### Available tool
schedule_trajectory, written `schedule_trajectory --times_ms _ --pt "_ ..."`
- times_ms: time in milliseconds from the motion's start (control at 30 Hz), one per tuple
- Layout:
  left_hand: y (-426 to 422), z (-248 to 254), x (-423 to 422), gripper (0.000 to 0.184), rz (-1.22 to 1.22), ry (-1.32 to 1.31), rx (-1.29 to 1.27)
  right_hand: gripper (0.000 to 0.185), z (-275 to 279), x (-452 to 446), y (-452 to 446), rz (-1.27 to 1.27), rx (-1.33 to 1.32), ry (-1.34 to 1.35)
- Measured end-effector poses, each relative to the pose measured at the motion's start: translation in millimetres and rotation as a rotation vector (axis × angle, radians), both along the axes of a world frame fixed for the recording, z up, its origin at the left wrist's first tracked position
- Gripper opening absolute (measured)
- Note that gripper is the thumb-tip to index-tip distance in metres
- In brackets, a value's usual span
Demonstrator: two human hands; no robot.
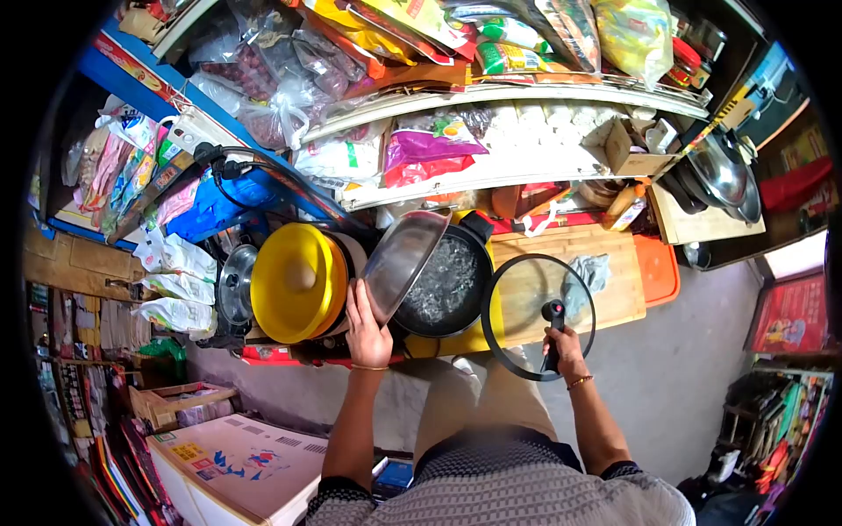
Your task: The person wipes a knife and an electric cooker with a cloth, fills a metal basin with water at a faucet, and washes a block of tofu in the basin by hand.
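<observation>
My left hand (pixel 367 333) grips the near rim of a metal bowl (pixel 405 259), which tilts over the left edge of a black pan (pixel 445 285). Bubbling or rippled liquid shows in the pan. My right hand (pixel 564 349) is closed on the black handle of a round glass lid (pixel 522 302), held up to the right of the pan, above a wooden board (pixel 614 272). A grey-blue cloth (pixel 590 273) lies on the board, partly behind the lid. Left of the bowl stand stacked yellow basins (pixel 289 311).
Shelves (pixel 526 171) with bags and packages run behind the worktop. An orange lid (pixel 658 270) lies right of the board. A metal pot (pixel 237 285) stands beyond the basins at the left. A large white box (pixel 237 469) is at the lower left.
</observation>
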State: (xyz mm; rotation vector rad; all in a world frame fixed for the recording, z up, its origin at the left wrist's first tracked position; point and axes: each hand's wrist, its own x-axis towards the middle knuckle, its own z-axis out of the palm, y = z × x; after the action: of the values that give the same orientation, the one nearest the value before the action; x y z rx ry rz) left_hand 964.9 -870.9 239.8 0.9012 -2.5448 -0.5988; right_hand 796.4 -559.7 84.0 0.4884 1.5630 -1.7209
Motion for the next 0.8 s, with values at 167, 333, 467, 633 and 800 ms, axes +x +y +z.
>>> schedule_trajectory --times_ms 167,333,467,633,800 --pt "-8 -23 -2 0.073 -0.062 -0.003 -0.094 0.014 11 0 -14 0.045 0.020 0.040" --pt "-13 -86 -7 0.067 -0.007 -0.105 -0.073 0.014 13 -3 -28 0.146 0.062 0.066" --pt "1 -109 19 0.059 0.553 0.527 0.507 0.011 8 10 -74 0.375 0.076 0.133" --pt "15 -168 149 0.025 0.444 -0.085 -0.057 0.010 -14 24 -150 0.542 0.029 0.145" --pt "47 -130 237 0.009 0.739 -0.146 -0.131 0.011 -94 34 -225 0.738 0.070 0.424"
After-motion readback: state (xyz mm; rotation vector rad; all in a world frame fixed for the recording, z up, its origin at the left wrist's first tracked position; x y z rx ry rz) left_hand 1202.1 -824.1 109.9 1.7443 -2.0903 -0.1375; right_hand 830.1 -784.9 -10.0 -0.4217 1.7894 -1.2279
